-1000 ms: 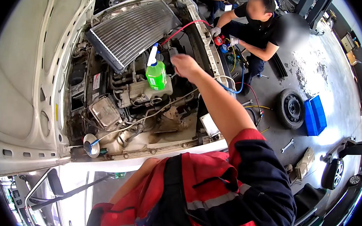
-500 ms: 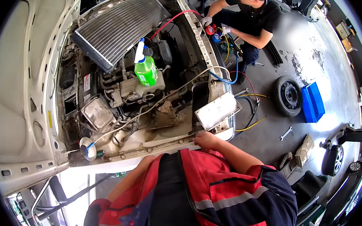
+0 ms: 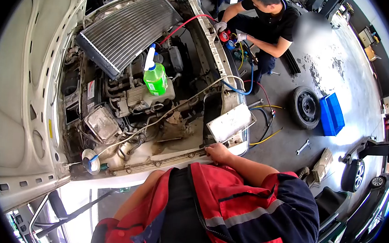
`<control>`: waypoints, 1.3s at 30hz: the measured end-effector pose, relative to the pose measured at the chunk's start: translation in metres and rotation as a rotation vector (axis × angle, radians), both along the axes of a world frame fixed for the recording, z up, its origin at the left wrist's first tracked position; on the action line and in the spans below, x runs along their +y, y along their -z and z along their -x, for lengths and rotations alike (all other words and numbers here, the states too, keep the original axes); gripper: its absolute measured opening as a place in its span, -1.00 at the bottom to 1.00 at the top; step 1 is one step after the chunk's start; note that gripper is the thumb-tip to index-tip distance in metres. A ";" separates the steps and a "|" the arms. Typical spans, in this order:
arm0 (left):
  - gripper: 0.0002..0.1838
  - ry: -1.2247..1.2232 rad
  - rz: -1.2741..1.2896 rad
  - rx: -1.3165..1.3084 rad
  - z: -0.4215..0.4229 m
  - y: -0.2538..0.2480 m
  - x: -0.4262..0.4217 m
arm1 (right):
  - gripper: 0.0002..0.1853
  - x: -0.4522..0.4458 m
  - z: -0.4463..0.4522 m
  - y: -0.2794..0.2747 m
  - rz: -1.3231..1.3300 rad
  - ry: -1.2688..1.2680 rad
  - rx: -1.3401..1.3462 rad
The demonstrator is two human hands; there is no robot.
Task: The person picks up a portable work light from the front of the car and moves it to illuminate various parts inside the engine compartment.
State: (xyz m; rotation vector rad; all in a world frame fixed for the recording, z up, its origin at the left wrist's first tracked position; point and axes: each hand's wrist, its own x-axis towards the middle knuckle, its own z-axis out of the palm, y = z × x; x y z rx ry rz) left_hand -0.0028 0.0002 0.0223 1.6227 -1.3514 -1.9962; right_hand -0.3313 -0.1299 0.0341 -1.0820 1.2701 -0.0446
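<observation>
A car with its hood [image 3: 29, 92] raised at the left of the view fills most of the scene, its engine bay [image 3: 176, 129] exposed. Across the far part of the bay lies a long, finned radiator core [image 3: 128, 31], tilted. At the upper right a co-worker in a dark shirt [image 3: 280, 26] crouches beside the car, gloved hands on a gauge set with a red gauge [image 3: 224, 35] and a blue gauge [image 3: 230, 44]. A red hose [image 3: 185, 25] reaches from there into the bay; blue and yellow hoses trail below. On the floor stands a wheel [image 3: 304, 107], just beside a blue crate [image 3: 331, 114].

A pale, dirt-marked rectangular cover [image 3: 231, 123] lies slanted at the near right corner of the bay. Toward the near left are a grimy metal box [image 3: 104, 123] and a round white disc [image 3: 91, 161], a thin, light hose running rightward from it over the bay. The green spray bottle [image 3: 155, 79] stands on the engine, slightly tilted, its white and blue nozzle up.

The right hand [image 3: 218, 153] is at the near rim, just below the cover, fingers curled; whether it grips anything cannot be told. The left hand [image 3: 155, 176] is mostly hidden by the red jacket, its grip unclear. A wrench [image 3: 302, 147] lies on the floor.
</observation>
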 end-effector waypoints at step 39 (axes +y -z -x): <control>-0.78 -0.232 -0.347 0.213 -0.005 0.008 0.000 | -0.60 0.004 -0.004 0.006 0.019 0.020 0.017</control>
